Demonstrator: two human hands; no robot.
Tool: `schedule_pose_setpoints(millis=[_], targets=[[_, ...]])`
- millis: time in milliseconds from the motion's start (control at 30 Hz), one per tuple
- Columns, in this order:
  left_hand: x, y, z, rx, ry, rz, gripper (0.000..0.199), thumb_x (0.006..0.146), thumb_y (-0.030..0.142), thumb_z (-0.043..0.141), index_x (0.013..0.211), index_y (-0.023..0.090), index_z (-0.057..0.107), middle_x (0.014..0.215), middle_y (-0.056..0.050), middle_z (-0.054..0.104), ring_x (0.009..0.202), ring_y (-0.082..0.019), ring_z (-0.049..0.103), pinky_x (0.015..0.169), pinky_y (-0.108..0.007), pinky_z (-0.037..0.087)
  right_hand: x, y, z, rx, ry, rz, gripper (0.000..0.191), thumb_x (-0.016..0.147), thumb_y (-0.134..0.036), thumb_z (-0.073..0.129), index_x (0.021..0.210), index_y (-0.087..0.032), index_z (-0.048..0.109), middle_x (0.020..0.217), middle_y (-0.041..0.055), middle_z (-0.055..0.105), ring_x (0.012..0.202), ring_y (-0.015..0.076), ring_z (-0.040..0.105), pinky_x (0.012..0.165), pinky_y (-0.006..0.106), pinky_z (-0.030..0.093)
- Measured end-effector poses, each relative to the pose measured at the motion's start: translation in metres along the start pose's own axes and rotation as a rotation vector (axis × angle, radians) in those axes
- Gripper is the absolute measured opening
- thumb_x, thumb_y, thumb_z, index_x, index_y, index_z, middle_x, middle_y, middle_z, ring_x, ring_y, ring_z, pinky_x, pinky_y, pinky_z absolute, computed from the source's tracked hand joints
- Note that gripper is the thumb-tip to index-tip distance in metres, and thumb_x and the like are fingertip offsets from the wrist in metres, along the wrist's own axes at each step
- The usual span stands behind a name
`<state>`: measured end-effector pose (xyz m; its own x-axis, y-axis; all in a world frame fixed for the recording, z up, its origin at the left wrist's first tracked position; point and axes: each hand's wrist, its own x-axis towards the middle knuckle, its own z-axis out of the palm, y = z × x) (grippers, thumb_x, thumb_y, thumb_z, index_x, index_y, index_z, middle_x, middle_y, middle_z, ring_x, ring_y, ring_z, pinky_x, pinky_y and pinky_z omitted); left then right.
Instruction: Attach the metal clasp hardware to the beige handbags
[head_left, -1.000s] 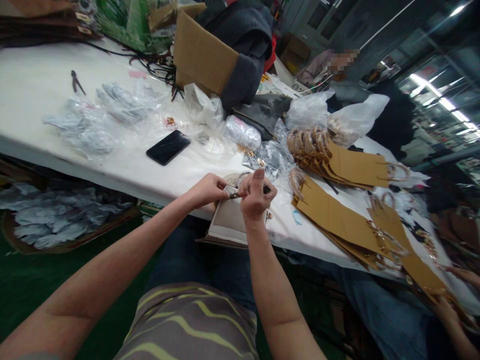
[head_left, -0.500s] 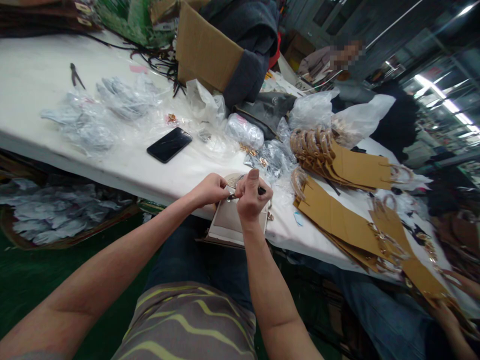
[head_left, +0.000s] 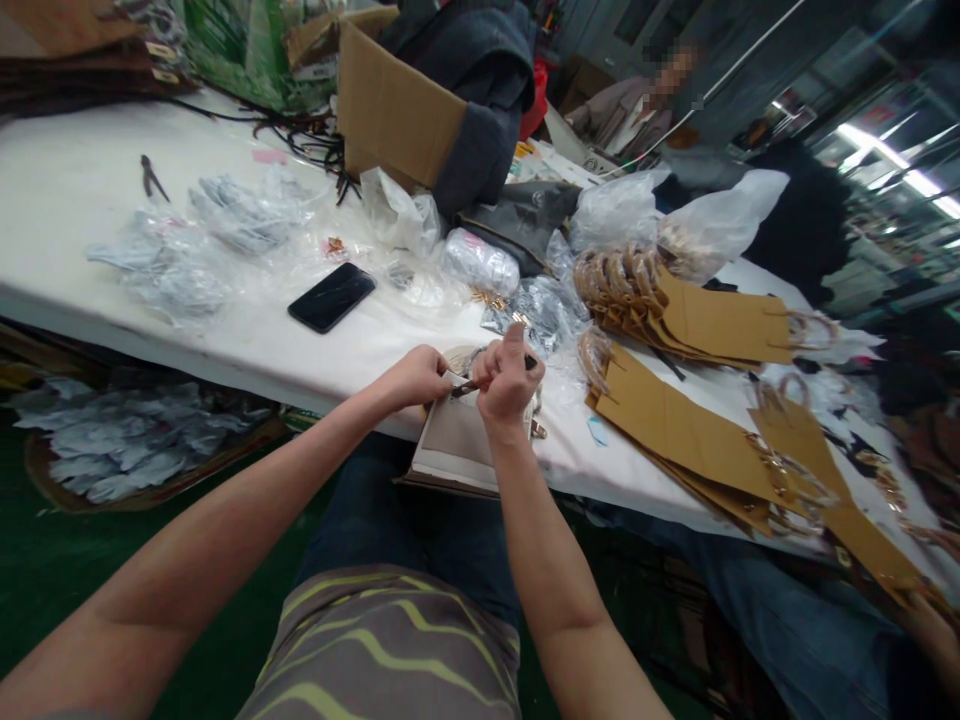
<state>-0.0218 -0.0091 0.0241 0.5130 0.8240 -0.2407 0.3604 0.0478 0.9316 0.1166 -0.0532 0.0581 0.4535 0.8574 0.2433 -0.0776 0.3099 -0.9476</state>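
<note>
At the table's front edge, a cream bag-like piece [head_left: 454, 440] with a flat panel lies partly over my lap. My right hand [head_left: 506, 380] is closed in a fist around a dark-handled pair of pliers [head_left: 465, 388], its metal jaws pointing left towards my other hand. My left hand [head_left: 421, 376] pinches at the upper left edge of the cream piece, touching close to the jaws. What lies between its fingertips is too small to make out. A gold clasp [head_left: 538, 430] hangs at the cream piece's right side.
A black phone [head_left: 331, 298] lies left of my hands, beside crumpled plastic bags [head_left: 161, 265]. More pliers [head_left: 152, 178] lie at the far left. Tan bag pieces [head_left: 682, 435] are stacked to the right, near a co-worker's hand [head_left: 930, 630]. A cardboard box [head_left: 401, 105] stands behind.
The view has shifted slightly. The pliers' jaws now show more clearly, and my right hand has turned a little. Both hands stay at the cream piece. A co-worker's hand at the right has moved.
</note>
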Motion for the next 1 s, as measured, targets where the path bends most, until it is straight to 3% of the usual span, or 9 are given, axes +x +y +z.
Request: schedule_pose_setpoints(millis=[233,433,567,700,767,900,1000], targets=[[-0.001,0.003,0.002,0.063,0.036,-0.008,0.006,0.066,0.013,0.069,0.062,0.014,0.073,0.052,0.002,0.051,0.052,-0.013,0.043,0.053,-0.028,0.025,-0.001,-0.013,-0.007,0.049,-0.066,0.103,0.08,0.098,-0.087,0.06,0.061,-0.027,0.024,0.052,-0.0086,0.022,0.04,0.0086,0.019,0.037,0.029,0.019],[0.0,-0.002,0.001,0.06,0.013,0.04,0.018,0.073,0.013,0.068,0.056,0.017,0.063,0.054,0.002,0.047,0.051,-0.011,0.039,0.052,-0.029,0.022,0.013,0.001,0.001,0.072,-0.09,0.19,0.079,0.099,-0.091,0.055,0.064,-0.028,0.02,0.053,-0.01,0.021,0.039,0.0079,0.02,0.036,0.029,0.017],[0.002,0.002,-0.003,0.026,-0.071,0.017,0.013,0.074,0.012,0.071,0.062,0.015,0.069,0.06,-0.002,0.058,0.053,-0.013,0.046,0.053,-0.029,0.026,0.049,0.023,0.012,0.106,-0.153,0.44,0.078,0.094,-0.089,0.066,0.068,-0.029,0.022,0.051,-0.0132,0.021,0.04,0.0066,0.015,0.036,0.026,0.014],[0.0,0.007,-0.004,0.007,-0.062,-0.009,0.003,0.072,0.012,0.075,0.069,0.014,0.075,0.065,-0.004,0.066,0.057,-0.015,0.053,0.054,-0.027,0.034,0.072,0.028,0.014,0.102,-0.282,0.679,0.078,0.089,-0.086,0.075,0.07,-0.03,0.026,0.049,-0.0154,0.022,0.043,0.0062,0.011,0.037,0.025,0.009],[-0.002,0.007,-0.002,-0.032,-0.05,-0.035,0.004,0.073,0.014,0.074,0.073,0.012,0.078,0.065,-0.004,0.067,0.058,-0.015,0.055,0.054,-0.027,0.035,0.066,0.019,0.007,0.14,-0.273,0.618,0.078,0.09,-0.086,0.074,0.069,-0.029,0.025,0.05,-0.0149,0.021,0.043,0.0066,0.011,0.037,0.025,0.01],[-0.003,0.006,0.001,-0.109,-0.053,-0.086,0.013,0.073,0.016,0.074,0.081,0.01,0.082,0.065,-0.004,0.068,0.057,-0.015,0.055,0.053,-0.026,0.036,0.028,-0.002,-0.009,0.186,-0.068,0.202,0.074,0.1,-0.08,0.065,0.067,-0.028,0.023,0.053,-0.0113,0.022,0.041,0.0079,0.019,0.038,0.027,0.018],[-0.002,0.008,0.0,-0.109,-0.057,-0.107,0.004,0.069,0.016,0.079,0.07,0.013,0.077,0.06,-0.002,0.063,0.054,-0.014,0.051,0.052,-0.027,0.034,0.004,-0.008,-0.011,0.125,-0.006,0.033,0.073,0.103,-0.075,0.065,0.062,-0.027,0.027,0.053,-0.0087,0.026,0.04,0.0086,0.027,0.04,0.029,0.021]])
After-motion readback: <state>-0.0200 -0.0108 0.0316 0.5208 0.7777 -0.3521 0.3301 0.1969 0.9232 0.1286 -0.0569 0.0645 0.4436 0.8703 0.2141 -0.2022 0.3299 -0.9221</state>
